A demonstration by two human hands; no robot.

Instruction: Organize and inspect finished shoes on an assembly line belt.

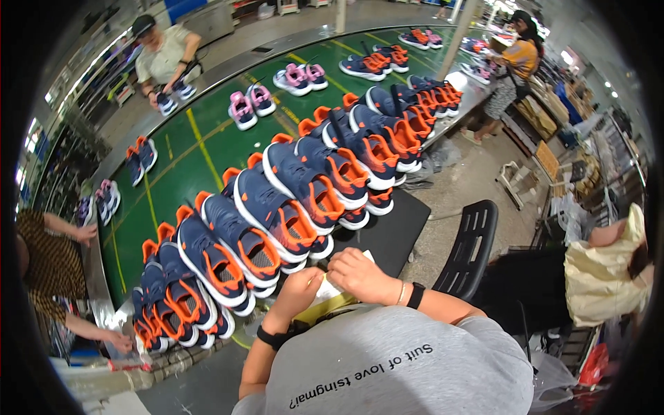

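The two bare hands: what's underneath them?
Beneath the left hand and right hand, a white paper-like item and something yellowish show; whatever the hands cover is hidden.

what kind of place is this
Probably a shoe factory floor: rows of navy-and-orange sneakers crowd what looks like a green conveyor belt, and a worker across it has hands on more shoes.

blk lettering (361,377), 1 slanted line, upside down in view, across grey T-shirt (415,328) front

head: left head-worn fisheye | faces down, forward | left hand (299,294), right hand (361,277) near | green tabletop (176,181) beyond
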